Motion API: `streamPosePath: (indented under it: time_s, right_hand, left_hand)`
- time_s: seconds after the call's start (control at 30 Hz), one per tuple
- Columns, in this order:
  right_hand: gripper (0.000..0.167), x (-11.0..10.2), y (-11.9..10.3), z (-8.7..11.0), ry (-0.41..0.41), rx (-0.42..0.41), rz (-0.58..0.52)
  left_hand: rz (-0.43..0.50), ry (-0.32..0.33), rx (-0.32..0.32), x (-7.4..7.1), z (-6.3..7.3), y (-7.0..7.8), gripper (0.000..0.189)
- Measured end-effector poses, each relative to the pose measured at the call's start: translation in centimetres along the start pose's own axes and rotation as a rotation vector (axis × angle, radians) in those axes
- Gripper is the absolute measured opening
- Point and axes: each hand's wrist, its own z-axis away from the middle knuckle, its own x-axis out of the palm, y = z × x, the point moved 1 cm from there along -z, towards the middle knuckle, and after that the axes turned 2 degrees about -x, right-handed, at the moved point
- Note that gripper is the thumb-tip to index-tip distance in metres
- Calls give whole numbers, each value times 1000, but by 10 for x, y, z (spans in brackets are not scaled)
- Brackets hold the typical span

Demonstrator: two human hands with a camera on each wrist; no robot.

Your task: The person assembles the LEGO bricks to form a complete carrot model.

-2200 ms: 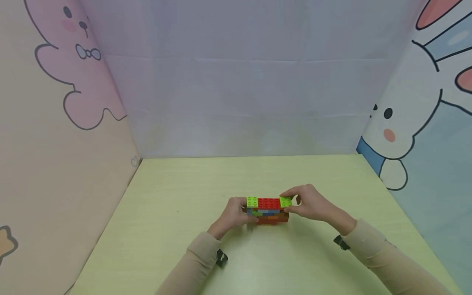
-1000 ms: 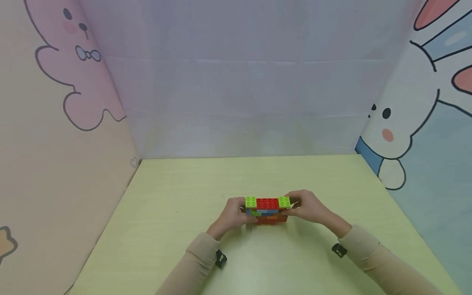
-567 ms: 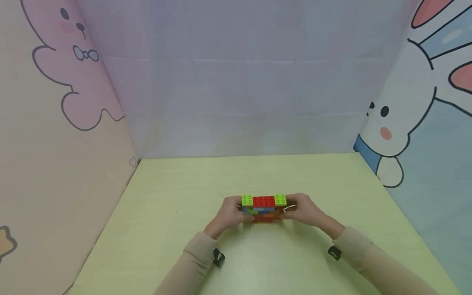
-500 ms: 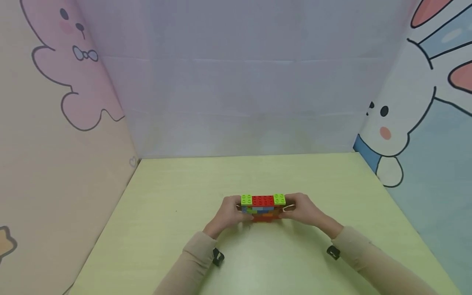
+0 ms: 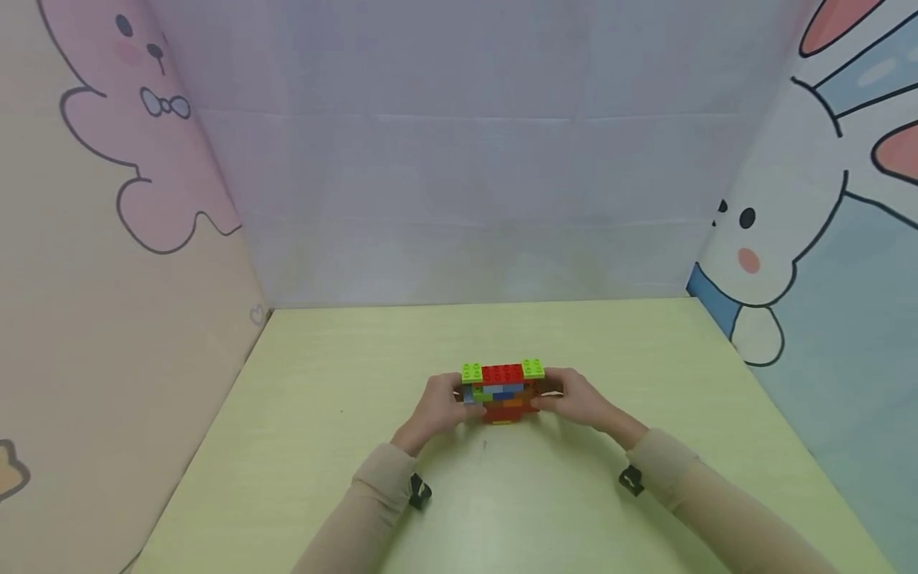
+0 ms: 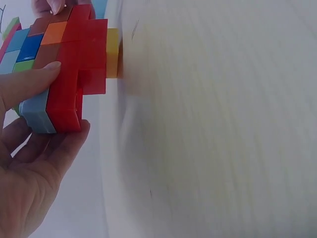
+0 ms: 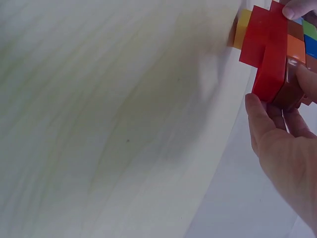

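Note:
Both hands hold a built block of toy building bricks [image 5: 502,375] upright between them in the head view. Its top row is red with a lime green brick at either end; blue, orange, brown and red bricks show below. My left hand [image 5: 436,405] grips the left end, thumb on the near face and fingers behind and under it in the left wrist view. The right hand [image 5: 579,399] grips the other end the same way. At the bottom the block narrows to a yellow brick [image 6: 113,53], close over the table. The far face is hidden.
A pale yellow-green table [image 5: 344,351] lies underneath. Behind it hangs a pale cloth backdrop [image 5: 445,199], with cartoon-printed walls [image 5: 846,303] on both sides. Each sleeve bears a small black wrist camera [image 5: 420,492].
The right hand has gone from the lime green top brick down to the block's right end. Then both hands have shifted the block slightly left and away, and it now tilts a little.

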Motion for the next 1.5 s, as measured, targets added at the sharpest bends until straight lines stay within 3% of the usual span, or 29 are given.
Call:
streamPosePath:
  time_s: [0.33,0.6,0.87,1.1,1.3,1.5]
  right_hand:
    - [46,7,-1,-17,99,118,73]
    - [49,17,-1,-28,154,218,92]
    - [43,25,8,-34,177,312,162]
    - [41,26,6,-37,191,354,172]
    - [38,27,7,-39,188,353,176]
    - [38,27,7,-39,192,352,186]
  left_hand:
    - [6,33,-82,-4,-9,-3,59]
    - [-75,108,-95,-1,-18,-9,52]
    - [-70,159,-114,5,-22,-16,43]
    - [-117,177,-136,6,-23,-13,39]
    - [-92,174,-183,9,-22,-11,38]
    - [-98,198,-162,10,-21,-13,37]
